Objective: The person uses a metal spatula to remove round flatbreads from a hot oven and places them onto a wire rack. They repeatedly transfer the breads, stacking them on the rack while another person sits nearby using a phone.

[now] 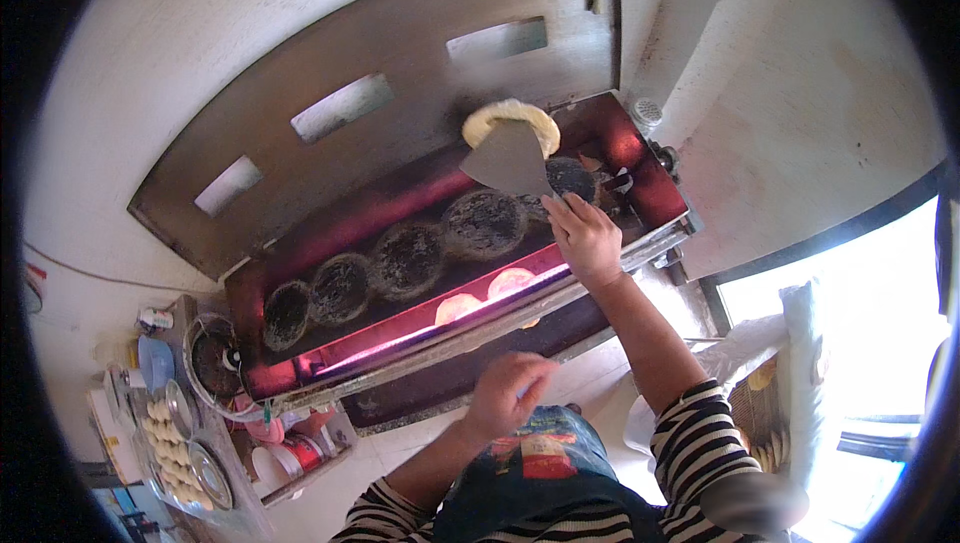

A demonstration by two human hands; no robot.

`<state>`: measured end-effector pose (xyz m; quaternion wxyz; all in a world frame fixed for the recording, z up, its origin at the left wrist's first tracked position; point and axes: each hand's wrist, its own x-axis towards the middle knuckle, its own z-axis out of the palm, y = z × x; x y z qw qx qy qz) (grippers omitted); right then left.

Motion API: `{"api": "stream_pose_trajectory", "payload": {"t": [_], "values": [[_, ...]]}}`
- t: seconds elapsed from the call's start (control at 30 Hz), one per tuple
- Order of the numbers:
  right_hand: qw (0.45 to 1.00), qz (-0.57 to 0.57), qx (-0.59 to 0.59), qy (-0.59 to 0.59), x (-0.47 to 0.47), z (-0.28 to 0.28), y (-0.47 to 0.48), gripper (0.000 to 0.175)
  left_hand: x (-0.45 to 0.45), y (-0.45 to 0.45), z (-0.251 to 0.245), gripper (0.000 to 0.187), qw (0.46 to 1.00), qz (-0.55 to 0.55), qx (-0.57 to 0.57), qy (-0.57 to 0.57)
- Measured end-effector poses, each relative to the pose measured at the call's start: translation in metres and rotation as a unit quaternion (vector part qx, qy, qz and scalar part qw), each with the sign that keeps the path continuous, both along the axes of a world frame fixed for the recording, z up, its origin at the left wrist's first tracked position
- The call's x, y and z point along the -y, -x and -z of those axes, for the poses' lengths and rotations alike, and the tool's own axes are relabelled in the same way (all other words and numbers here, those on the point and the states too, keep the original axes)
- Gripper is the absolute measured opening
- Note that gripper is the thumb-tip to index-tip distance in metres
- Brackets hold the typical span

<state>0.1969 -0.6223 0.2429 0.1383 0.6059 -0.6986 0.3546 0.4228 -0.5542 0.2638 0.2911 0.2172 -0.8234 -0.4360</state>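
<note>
My right hand (589, 237) grips the handle of a wide metal spatula (508, 159) above the griddle (352, 243). A round, pale flatbread (541, 120) shows around the blade's far edge; the blade hides its near part. I cannot tell whether the bread rests on the griddle. Several dark, scorched round patches mark the cooking surface. Along the front, two flatbreads, a left one (456, 309) and a right one (511, 282), lie in a pink-glowing slot. In front of my apron (551, 460), my left hand (510, 395) holds nothing, its fingers bent and the thumb apart.
A metal back panel (420, 55) with three slots rises behind the griddle. On the left, dough balls (176, 453) fill a tray beside a round metal lid (210, 474) and a blue bowl (155, 363). A shaker (646, 114) stands at the back right corner.
</note>
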Motion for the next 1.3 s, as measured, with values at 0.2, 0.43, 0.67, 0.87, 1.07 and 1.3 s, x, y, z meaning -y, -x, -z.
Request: {"api": "stream_pose_trajectory", "payload": {"t": [0.2, 0.43, 0.67, 0.87, 1.07, 1.3], "values": [[0.995, -0.016, 0.043, 0.088, -0.016, -0.039, 0.008, 0.032, -0.029, -0.002, 0.034, 0.020, 0.976, 0.128, 0.102, -0.145], [0.989, 0.050, 0.063, 0.121, -0.128, -0.039, 0.019, 0.040, -0.026, 0.032, 0.067, 0.018, 0.967, 0.163, 0.162, -0.114], [0.964, 0.251, 0.078, 0.034, -0.372, 0.009, 0.005, 0.037, -0.096, 0.045, 0.085, 0.019, 0.934, 0.172, 0.228, -0.213], [0.908, 0.407, 0.030, -0.090, -0.596, 0.060, 0.012, 0.031, -0.214, 0.044, 0.124, 0.023, 0.887, 0.180, 0.258, -0.339], [0.860, 0.475, -0.022, -0.184, -0.735, 0.091, 0.044, 0.034, -0.304, 0.064, 0.132, 0.024, 0.841, 0.295, 0.332, -0.309], [0.850, 0.487, 0.055, -0.195, -0.779, 0.124, 0.063, 0.029, -0.319, 0.061, 0.129, 0.022, 0.855, 0.232, 0.365, -0.286]]}}
